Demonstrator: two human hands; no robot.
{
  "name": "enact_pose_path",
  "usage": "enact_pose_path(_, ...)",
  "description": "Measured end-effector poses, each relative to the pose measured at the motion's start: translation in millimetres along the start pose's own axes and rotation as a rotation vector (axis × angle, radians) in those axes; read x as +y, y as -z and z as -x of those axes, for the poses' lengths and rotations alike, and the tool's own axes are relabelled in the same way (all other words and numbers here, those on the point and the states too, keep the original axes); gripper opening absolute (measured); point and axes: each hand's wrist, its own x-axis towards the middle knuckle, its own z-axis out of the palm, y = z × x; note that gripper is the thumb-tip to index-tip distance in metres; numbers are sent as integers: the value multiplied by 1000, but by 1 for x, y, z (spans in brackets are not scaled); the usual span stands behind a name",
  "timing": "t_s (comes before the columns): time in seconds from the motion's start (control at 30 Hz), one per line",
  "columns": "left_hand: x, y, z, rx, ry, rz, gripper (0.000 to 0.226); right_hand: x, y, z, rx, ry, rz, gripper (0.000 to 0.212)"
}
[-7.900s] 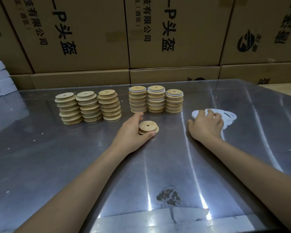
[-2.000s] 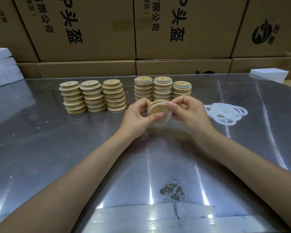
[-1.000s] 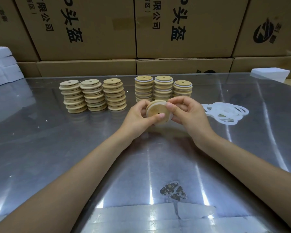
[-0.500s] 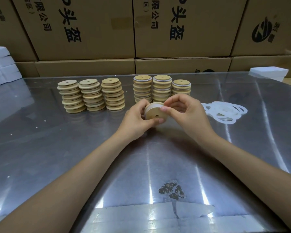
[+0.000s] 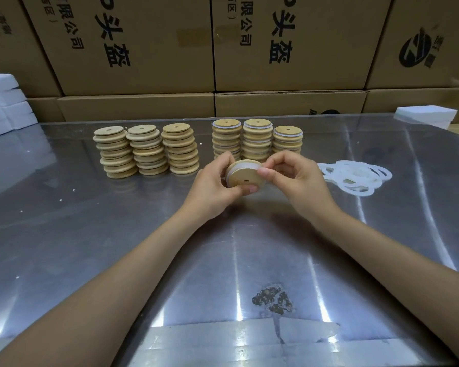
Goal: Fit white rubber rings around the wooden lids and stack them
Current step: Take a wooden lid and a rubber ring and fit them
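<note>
Left hand (image 5: 212,186) grips round wooden lid (image 5: 243,176) at frame centre; right hand (image 5: 292,176) pinches white rubber ring (image 5: 243,163). Recommend seating ring evenly around rim.

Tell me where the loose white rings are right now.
In the head view, the loose white rings lie in a heap on the metal table, just right of the right hand.
</note>
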Motion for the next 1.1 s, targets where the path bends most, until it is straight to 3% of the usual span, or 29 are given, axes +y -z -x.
enact_pose_path(0.37, 0, -1, 1, -16, -9, -30, 45, -2, 0, 1, 56, -180, -179, 13)
enact_pose_path(0.87, -1, -3, 2, -13, 5, -36, 45, -4, 3, 0, -32, -36, -40, 14)
enact_pose_path(1.1, 1, 0, 2, 10, -68, -143, 42, -4, 2, 1, -25, -103, -99, 14)
